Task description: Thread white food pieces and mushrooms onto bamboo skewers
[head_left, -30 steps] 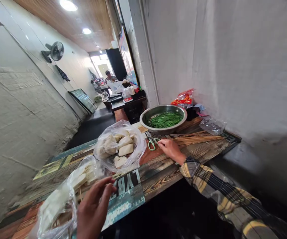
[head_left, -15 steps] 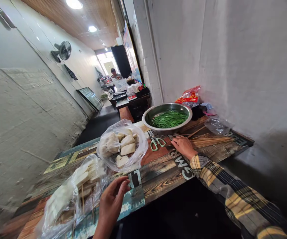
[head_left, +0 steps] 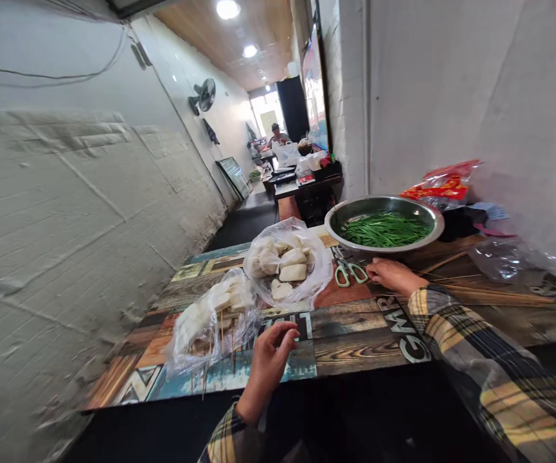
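My left hand (head_left: 269, 355) hovers over the near table edge, its fingers loosely curled and the thumb apart, holding nothing. In front of it lies a clear bag (head_left: 210, 312) of white slabs, several on thin wooden sticks. Behind that, an opened plastic bag (head_left: 320, 283) holds thick white pieces (head_left: 293, 272) that look like tofu or steamed dough. My right hand (head_left: 393, 275) rests on the table beside green-handled scissors (head_left: 349, 274), fingertips drawn together; what they hold, if anything, is hidden. Thin bamboo skewers (head_left: 499, 296) lie spread beyond its wrist.
A metal basin (head_left: 333, 225) of cut green stalks (head_left: 386, 229) stands behind my right hand. Red-and-clear packaging (head_left: 444, 182) and a crumpled clear bag (head_left: 502, 257) lie by the right wall. Farther back, a person (head_left: 278, 135) sits near another cluttered table (head_left: 287, 188).
My view has turned left, so everything sits farther right. The right hand's fingers have drawn closer together near the scissors. My left hand keeps its loose curl, still near the table edge.
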The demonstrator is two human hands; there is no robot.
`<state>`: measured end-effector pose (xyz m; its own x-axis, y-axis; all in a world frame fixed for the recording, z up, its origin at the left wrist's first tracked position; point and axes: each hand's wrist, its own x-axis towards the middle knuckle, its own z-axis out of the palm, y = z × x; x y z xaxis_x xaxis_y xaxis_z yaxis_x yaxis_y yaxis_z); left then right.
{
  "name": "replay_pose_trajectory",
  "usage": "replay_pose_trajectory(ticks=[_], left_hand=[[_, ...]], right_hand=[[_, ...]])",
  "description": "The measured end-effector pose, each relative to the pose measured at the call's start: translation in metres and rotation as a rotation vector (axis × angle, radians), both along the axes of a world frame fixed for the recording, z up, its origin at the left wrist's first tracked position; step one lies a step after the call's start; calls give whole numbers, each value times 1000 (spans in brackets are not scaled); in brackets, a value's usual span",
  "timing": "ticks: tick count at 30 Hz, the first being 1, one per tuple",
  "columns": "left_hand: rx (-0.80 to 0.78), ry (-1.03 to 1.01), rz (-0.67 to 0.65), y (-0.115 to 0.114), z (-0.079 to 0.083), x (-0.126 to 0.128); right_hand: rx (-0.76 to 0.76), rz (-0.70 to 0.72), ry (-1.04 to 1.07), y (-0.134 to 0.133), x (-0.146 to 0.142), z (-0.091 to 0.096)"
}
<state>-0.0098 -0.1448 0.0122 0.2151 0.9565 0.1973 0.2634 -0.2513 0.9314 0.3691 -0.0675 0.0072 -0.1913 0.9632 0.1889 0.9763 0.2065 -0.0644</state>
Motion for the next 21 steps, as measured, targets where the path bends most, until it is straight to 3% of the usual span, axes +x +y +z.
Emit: replay_pose_trajectory(ticks=[6,11,16,21], left_hand=[[-29,-31,34,-3,-6,-7],[-64,-67,29,-1,-13,-13],[-84,-120,15,4,-13,-7],[-125,-270,27,9,-3,17]], right_hand=[[-47,150,-51,-9,4,-2],[6,201,-78,-23,-16,-8],[216,242,-71,-33,-69,5],[256,376,171,-50,-144,29]])
